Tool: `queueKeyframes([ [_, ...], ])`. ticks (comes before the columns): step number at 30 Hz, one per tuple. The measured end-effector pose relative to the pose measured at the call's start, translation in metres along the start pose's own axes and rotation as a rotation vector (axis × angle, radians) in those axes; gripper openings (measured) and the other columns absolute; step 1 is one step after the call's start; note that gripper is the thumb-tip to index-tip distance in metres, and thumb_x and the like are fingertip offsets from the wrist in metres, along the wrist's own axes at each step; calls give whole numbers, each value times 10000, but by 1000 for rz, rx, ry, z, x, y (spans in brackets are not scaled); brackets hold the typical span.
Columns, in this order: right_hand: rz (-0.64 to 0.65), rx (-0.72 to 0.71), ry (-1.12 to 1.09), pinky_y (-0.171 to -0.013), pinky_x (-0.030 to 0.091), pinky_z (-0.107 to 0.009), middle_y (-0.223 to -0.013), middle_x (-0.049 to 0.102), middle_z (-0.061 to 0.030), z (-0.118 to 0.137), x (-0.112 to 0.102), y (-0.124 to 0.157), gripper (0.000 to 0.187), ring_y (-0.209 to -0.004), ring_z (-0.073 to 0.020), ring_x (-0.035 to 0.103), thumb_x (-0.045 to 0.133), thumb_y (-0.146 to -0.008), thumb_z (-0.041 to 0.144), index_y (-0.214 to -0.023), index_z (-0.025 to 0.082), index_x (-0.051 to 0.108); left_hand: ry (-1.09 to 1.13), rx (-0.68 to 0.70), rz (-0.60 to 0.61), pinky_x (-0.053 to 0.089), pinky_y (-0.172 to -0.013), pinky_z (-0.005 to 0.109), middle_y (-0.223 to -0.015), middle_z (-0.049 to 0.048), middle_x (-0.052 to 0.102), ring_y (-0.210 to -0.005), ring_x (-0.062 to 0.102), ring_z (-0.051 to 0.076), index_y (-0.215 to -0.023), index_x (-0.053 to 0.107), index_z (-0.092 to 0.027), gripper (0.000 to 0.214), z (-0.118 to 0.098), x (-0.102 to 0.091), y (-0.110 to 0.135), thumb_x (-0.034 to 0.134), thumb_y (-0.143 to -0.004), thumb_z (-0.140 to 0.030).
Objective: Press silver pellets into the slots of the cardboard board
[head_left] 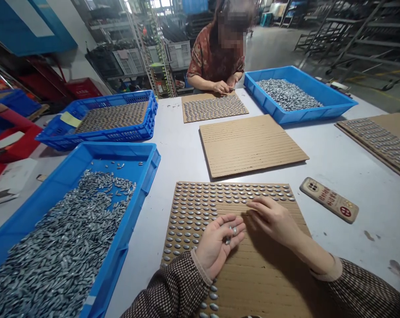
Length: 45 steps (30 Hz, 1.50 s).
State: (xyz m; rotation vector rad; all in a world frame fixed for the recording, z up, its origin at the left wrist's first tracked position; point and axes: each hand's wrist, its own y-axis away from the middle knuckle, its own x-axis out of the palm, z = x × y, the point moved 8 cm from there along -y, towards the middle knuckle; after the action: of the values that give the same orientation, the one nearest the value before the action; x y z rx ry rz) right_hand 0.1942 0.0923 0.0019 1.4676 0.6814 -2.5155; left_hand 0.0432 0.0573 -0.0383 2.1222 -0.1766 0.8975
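Silver-grey metal pieces (pixel 187 234), smooth, glossy and pointed at both ends like seeds, set in rows on a brown corrugated cardboard sheet (pixel 266 282) scored with thin straight lines; well filled from 9 round to 12 o'clock, bare and ribbed toward 5. Toward 10 o'clock from the sheet's middle, left hand (pixel 221 240) in a brown-and-cream checked sleeve, palm up, half cupped, thumb bent over a few loose pieces. Toward 1 o'clock, right hand (pixel 274 218), palm down, fingers bent and gathered beside a row; cannot tell whether pinching a piece. At 9 o'clock, rectangular blue plastic tray (pixel 120 151), heaped with more pieces in a rough, glinting mass. At 12, flat plain cardboard panel (pixel 249 143); beyond, co-worker (pixel 206 57) in a red patterned top, hands close together above a sheet covered in rows. At 1, second blue plastic tray (pixel 315 115), also heaped. At 2, round-cornered phone (pixel 329 199) in a printed case, flat on the smooth white tabletop (pixel 155 234).
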Motion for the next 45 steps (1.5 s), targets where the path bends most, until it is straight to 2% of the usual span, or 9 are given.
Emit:
queueKeyframes([
  [7,117,-129,-247,-771,510,-364,-1063,624,-88,57,4,4,309,-937,-209,566,521,-881,171,-1157,268,619,-6,19,44,492,-800,253,-994,91,660,-871,621,140,-962,652,-130,290,0,6,-3,563,-697,-55],
  [11,85,-34,-422,-785,511,-358,-1011,649,-84,47,2,8,205,-929,-200,584,516,-906,207,-1052,244,655,16,-11,8,502,-755,246,-973,96,659,-813,625,129,-942,654,-120,262,3,6,-2,553,-711,-48],
  [16,58,366,-711,-696,539,-290,-870,694,-54,10,5,20,200,-777,-168,632,543,-905,346,-928,202,679,-28,27,-44,501,-882,286,-1002,108,656,-929,647,164,-897,616,-120,250,0,6,0,635,-683,9],
  [23,63,464,-830,-684,539,-279,-842,710,-49,3,15,33,225,-770,-175,651,596,-865,386,-909,190,697,-247,93,31,417,-489,161,-703,6,587,-558,537,60,-813,593,-113,258,7,18,-10,777,-670,-225],
  [30,19,347,-658,-694,526,-265,-860,702,-30,4,-2,37,163,-795,-162,650,545,-904,306,-925,225,685,-296,52,41,410,-468,164,-675,9,588,-560,548,77,-812,578,-120,231,14,24,-23,749,-672,-190],
  [33,-61,336,-493,-713,533,-280,-889,703,-36,-19,-12,40,154,-817,-172,657,547,-899,307,-926,224,673,-221,28,23,442,-511,172,-787,43,627,-631,596,94,-870,589,-127,208,-1,26,-16,719,-721,-188],
  [37,-166,257,-196,-711,536,-295,-894,699,-49,-53,-18,37,141,-816,-180,655,533,-903,288,-922,209,648,6,202,-155,524,-709,245,-917,89,638,-808,646,139,-910,601,-122,105,-22,7,-3,557,-862,-204],
  [40,-122,141,-26,-717,530,-291,-893,691,-53,-60,-7,29,173,-800,-170,649,479,-929,250,-924,201,645,23,-12,-153,531,-739,278,-890,126,647,-781,655,160,-885,597,-88,86,9,3,5,551,-846,-149],
  [45,-93,58,66,-725,510,-283,-924,688,-69,-59,2,17,242,-829,-175,636,434,-933,199,-928,198,676,-17,-63,-92,525,-827,302,-994,160,661,-845,676,179,-970,570,-79,161,27,12,14,537,-814,-54],
])
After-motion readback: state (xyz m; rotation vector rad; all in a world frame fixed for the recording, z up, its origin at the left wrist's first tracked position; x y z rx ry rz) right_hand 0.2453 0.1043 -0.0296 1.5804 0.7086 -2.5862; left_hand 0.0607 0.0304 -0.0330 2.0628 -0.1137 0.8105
